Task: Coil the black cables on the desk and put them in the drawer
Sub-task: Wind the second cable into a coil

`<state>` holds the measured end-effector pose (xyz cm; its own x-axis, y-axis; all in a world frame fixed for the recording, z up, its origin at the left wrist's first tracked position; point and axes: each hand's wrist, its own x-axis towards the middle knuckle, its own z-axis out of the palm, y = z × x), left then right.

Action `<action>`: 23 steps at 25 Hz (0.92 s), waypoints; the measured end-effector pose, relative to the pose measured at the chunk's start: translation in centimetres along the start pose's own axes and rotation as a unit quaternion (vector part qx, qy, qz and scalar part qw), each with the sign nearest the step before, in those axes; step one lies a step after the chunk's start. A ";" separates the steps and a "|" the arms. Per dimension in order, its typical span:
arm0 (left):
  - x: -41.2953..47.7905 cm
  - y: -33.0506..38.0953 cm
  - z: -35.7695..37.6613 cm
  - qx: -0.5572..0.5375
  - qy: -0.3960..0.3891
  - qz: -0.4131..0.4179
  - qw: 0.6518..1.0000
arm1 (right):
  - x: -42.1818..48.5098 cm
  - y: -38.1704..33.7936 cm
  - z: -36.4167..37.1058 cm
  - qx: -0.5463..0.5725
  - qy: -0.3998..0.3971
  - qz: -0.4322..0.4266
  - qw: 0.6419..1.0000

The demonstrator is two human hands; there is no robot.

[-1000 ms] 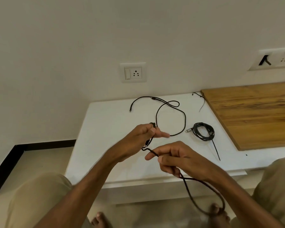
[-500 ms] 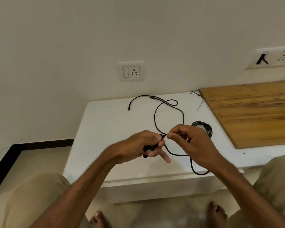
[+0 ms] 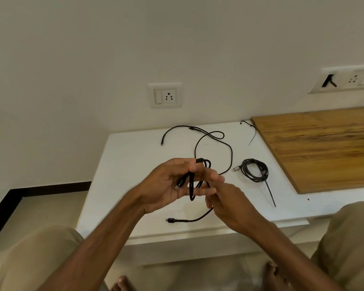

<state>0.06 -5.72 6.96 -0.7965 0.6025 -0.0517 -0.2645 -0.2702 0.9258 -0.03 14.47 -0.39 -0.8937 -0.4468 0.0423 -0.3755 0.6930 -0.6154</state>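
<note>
The left hand (image 3: pixel 166 185) is gripping loops of a thin black braided cable (image 3: pixel 191 191) above the white desk top (image 3: pixel 122 164); the right hand (image 3: pixel 231 206), at its 4 o'clock, is pinching the trailing length.

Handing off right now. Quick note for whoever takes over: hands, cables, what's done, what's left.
Left hand grips a few loops of the cable in hand. Right hand pinches the same cable's tail; its plug end is not yet wound in.
Coiled cable lies on the desk near the wooden board, one end sticking out. Loose cable sprawls uncoiled behind the hands. A thin wire lies by the board's corner.
Done: one cable coiled, a second partly wound.
Left: finish winding, coil the loose cable, stow all. No open drawer in view.
</note>
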 end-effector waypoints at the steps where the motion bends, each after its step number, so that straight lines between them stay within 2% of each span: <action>1: -0.1 0.2 -0.2 0.001 0.031 0.018 0.999 | 0.0 -0.1 0.4 0.006 -0.019 0.002 1.000; 5: -0.3 1.1 -0.7 -0.032 0.136 0.073 0.988 | 0.1 -0.1 0.5 0.079 -0.038 0.004 0.996; 9: -0.5 1.7 -2.0 -0.071 0.203 0.109 0.971 | 0.2 0.5 -0.1 0.162 -0.065 0.039 0.984; 14: -1.1 2.9 -4.3 -0.085 0.269 0.165 0.945 | 0.5 0.9 -0.9 0.267 -0.021 0.101 0.958; 16: -1.7 3.5 -5.8 -0.105 0.297 0.188 0.930 | 0.3 0.6 -1.3 0.244 -0.047 0.105 0.963; 19: -2.2 3.7 -7.1 -0.127 0.322 0.182 0.921 | 0.1 0.3 -1.5 0.146 -0.086 0.054 0.984; 23: -1.7 3.1 -5.4 -0.114 0.294 0.130 0.940 | -0.2 0.3 -1.0 0.165 -0.131 0.049 0.976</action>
<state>-2.40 -11.63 7.85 -0.9955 -0.0071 -0.0943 -0.0752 -0.5452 0.8350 -0.18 15.35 0.18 -0.8116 -0.5466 -0.2063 -0.1529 0.5395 -0.8280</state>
